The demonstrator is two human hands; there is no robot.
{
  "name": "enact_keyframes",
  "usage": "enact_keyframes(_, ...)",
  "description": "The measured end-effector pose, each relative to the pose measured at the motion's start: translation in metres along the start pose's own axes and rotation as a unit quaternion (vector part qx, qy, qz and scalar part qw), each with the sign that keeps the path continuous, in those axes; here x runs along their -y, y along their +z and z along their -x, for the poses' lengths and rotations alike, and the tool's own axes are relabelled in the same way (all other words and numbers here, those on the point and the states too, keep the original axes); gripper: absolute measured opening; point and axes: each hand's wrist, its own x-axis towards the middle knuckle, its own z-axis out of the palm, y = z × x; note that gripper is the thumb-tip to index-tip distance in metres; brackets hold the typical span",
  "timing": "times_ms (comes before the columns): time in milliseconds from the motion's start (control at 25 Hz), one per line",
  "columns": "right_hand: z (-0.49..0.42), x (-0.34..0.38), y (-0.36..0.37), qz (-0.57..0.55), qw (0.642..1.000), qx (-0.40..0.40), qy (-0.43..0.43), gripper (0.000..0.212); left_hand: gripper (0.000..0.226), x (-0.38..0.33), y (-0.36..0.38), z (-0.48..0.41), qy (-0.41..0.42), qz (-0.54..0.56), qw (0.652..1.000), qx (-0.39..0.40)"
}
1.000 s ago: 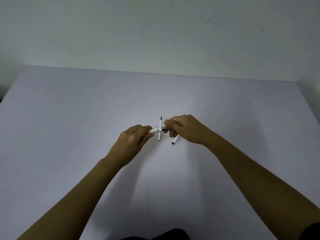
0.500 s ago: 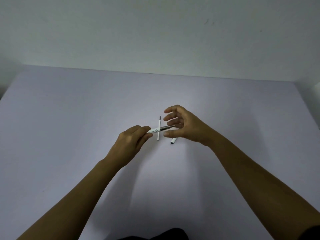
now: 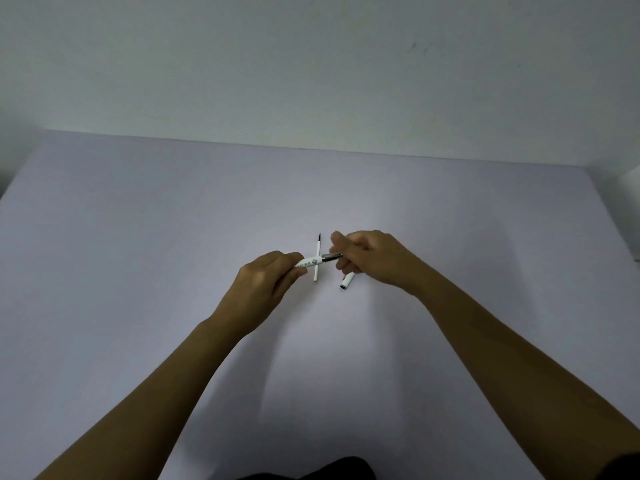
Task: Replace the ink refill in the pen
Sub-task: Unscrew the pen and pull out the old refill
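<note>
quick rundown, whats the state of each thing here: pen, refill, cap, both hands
white pen barrel with dark metal tip section: held off the table, level, between both hands
thin white ink refill: lying on the table
white pen cap: lying on the table
left hand: closed on barrel
right hand: pinching tip section

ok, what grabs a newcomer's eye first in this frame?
Mid-table, both hands meet on a white pen: the left hand holds the barrel, the right hand pinches its dark metal end. Behind them a thin refill lies on the lilac table, and a white cap pokes out under the right hand.
</note>
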Motion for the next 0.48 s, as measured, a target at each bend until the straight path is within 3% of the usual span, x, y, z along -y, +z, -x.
enact_keyframes(120, -0.0006, -0.0013, -0.0008, 0.002, 1.0, -0.017, -0.024, 0.026, 0.014, 0.0006, 0.0021, 0.0011, 0.006, -0.005, 1.0, 0.005)
enact_keyframes(200, -0.0015, -0.002, -0.004, -0.025, 0.998, -0.002, -0.054, 0.003, 0.014, 0.0021, 0.0036, 0.0025, -0.003, 0.01, 1.0, -0.003)
enact_keyframes(360, -0.0016, -0.0023, -0.0086, -0.117, 0.988, 0.021, -0.096, 0.035, 0.015, 0.0027, 0.0073, 0.0027, -0.024, 0.049, 0.998, -0.032)
enact_keyframes(480, -0.0022, -0.0038, -0.0088, -0.174, 0.977, 0.005, -0.12, 0.037, 0.014, 0.0021, 0.0096, 0.0026, -0.059, 0.099, 0.992, -0.056)
